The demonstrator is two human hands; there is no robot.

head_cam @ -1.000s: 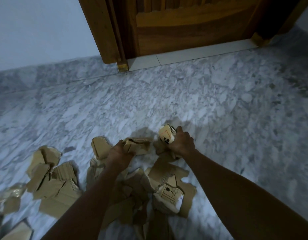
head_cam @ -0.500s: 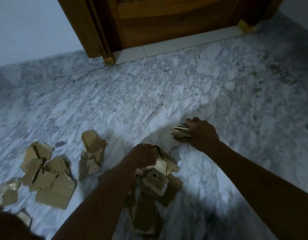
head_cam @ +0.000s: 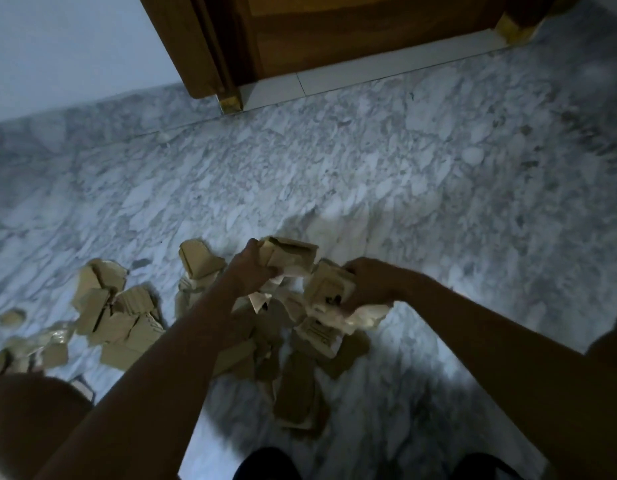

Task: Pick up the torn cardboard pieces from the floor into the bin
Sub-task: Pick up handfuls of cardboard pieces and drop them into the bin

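Now, both hands grip torn cardboard low over the floor

The left hand (head_cam: pixel 250 273) has its fingers curled round a folded wad of tan cardboard (head_cam: pixel 291 256) and holds it just above the floor. Beside it, the right hand (head_cam: pixel 367 287) clutches a crumpled printed cardboard piece (head_cam: pixel 329 289) with dark markings on its pale face, and its fingers wrap over the far edge. The two held bundles are very close together. Whether they actually meet I cannot tell through the blur.

Directly beneath the hands, a central pile of torn brown cardboard pieces (head_cam: pixel 296 386) lies on the grey-white marble floor (head_cam: pixel 438 202) and stretches toward the bottom of the view. Just left of the left forearm a bent tan cardboard flap (head_cam: pixel 199 263) stands partly upright. Further left is a second heap of flat brown cardboard scraps (head_cam: pixel 120 317), its pieces overlapping one another. A small single cardboard scrap (head_cam: pixel 11 317) lies apart near the left edge of the view.

At the far side, a brown wooden door (head_cam: pixel 352 32) sits in its wooden door frame (head_cam: pixel 199 50). A white threshold strip (head_cam: pixel 369 72) runs along its foot, and a pale wall (head_cam: pixel 57 39) stands to the left. A bare knee (head_cam: pixel 30 417) fills the lower left corner.
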